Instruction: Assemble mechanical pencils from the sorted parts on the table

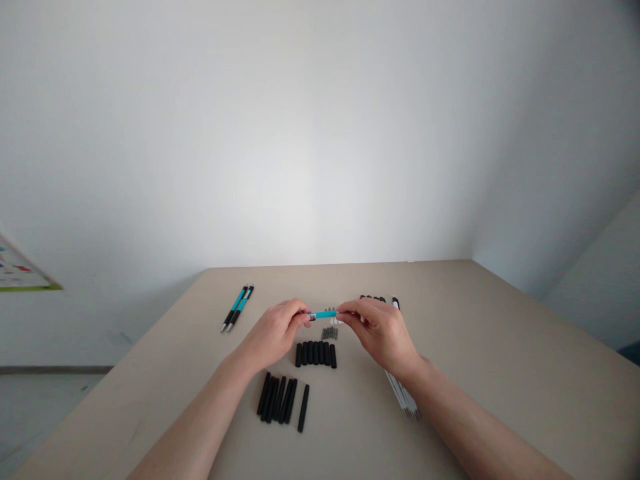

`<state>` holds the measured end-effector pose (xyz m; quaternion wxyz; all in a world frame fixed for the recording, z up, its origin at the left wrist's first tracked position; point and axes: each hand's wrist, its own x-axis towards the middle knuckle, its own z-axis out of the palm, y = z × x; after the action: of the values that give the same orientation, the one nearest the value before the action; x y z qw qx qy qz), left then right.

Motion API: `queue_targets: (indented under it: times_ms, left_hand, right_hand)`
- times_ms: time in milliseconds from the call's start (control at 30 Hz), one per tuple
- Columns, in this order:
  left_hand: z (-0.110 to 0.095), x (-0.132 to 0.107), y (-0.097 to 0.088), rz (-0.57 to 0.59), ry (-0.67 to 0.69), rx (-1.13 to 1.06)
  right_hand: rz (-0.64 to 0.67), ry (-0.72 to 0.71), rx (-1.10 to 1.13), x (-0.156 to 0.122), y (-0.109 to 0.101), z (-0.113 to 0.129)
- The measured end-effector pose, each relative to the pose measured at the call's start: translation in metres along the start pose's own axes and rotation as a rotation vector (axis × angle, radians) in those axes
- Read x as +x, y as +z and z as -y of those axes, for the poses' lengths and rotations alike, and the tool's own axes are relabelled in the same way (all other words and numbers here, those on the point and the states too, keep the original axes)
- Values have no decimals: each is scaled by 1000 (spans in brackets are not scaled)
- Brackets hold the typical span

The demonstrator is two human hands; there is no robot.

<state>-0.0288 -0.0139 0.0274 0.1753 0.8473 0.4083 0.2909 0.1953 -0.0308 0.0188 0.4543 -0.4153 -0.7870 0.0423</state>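
A teal pen barrel [324,314] is held level above the beige table [480,347] between both hands. My left hand [275,331] pinches its left end, where a small metal piece shows. My right hand [377,328] pinches its right end. Below the hands lies a row of several short black sleeves [315,353]. Closer to me lies a group of several longer black tubes [278,399], one set slightly apart. Small grey metal parts [329,333] and small white parts [336,321] rest just behind the short sleeves.
Two assembled teal-and-black pens [239,308] lie at the far left of the table. Thin white rods [403,396] lie under my right forearm, and more black pieces [373,298] sit behind my right hand. A plain white wall stands behind the table.
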Motion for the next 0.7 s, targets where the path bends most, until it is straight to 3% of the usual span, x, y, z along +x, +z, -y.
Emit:
queue_targets:
  times_ms: [300, 700]
  left_hand:
    - [3, 0, 3, 56, 64, 42]
    - [0, 0, 4, 65, 30, -5]
  right_hand:
    - [36, 30, 34, -1, 1, 2]
    - [14, 63, 37, 0, 0, 5]
